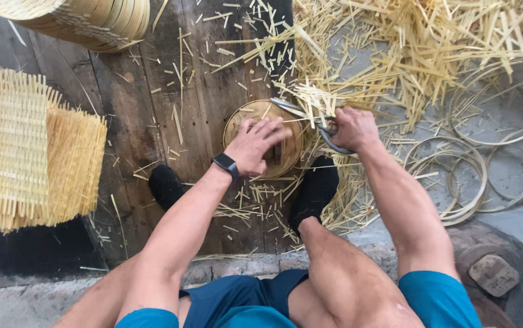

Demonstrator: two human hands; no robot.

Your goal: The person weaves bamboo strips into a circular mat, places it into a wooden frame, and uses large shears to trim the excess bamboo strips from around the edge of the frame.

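**Two hands trimming a round bamboo basket on a wooden board**

Seen from above, a seated person in blue shorts and black socks leans over a dark wooden board [152, 103] on the floor. At the centre of the frame sits a small round woven bamboo basket [285, 155], between the person's feet. The left hand [254, 144], with a black watch [225, 163] on its wrist, lies flat on top of the basket, fingers spread, pressing it down. Just to the right, the right hand [351, 126] is closed around the handles of metal shears [301, 111], whose blades point left across the basket's upper rim.

Pale bamboo offcuts [395, 54] lie heaped across the upper right of the frame and scattered over the board. Thin bamboo hoops [455, 176] rest on the grey floor at the right. At the left edge lie woven bamboo mats [24, 146] with fringed ends, and a stack of round bamboo rims [85, 21] fills the upper left corner.
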